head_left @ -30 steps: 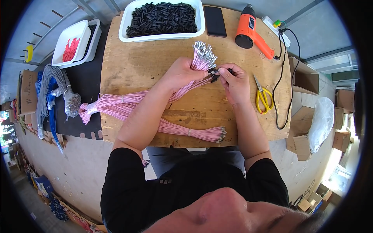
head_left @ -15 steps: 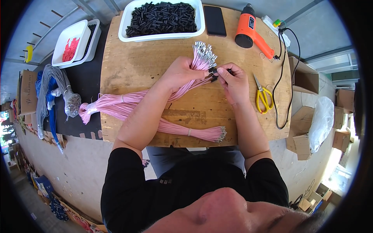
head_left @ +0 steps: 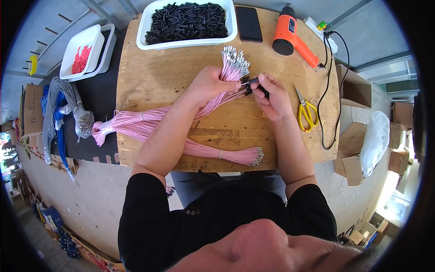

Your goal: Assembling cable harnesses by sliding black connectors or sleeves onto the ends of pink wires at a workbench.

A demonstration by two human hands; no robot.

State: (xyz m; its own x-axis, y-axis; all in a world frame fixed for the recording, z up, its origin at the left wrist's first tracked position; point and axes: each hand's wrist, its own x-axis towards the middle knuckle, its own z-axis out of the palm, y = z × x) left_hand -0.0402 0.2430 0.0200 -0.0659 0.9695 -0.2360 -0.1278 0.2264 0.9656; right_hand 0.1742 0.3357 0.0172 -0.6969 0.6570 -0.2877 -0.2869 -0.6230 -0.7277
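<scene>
My left hand [head_left: 209, 86] is closed round a bundle of pink wires [head_left: 152, 117], just below their fanned-out metal terminals [head_left: 235, 61]. Several wire ends beside that hand carry black sleeves. In my right hand [head_left: 275, 95] are small black sleeves [head_left: 263, 92]; one of them, pinched between thumb and finger, points left at a wire end by my left fingertips. Whether that sleeve touches the wire is too small to tell. A second tied length of pink wires [head_left: 219, 154] lies along the table's near edge, its metal ends to the right.
A white tray [head_left: 141, 36] of black sleeves stands at the back, beside a phone [head_left: 249, 25]. An orange heat gun [head_left: 290, 36], yellow-handled scissors [head_left: 308, 113] and a black cord [head_left: 346, 81] lie right. On the left are a white tub [head_left: 93, 41] with red pieces and grey wires [head_left: 63, 90].
My right hand has turned slightly and drawn a little right, so that the pinched black sleeve shows more. The left hand keeps its hold, and the terminals have shifted slightly left.
</scene>
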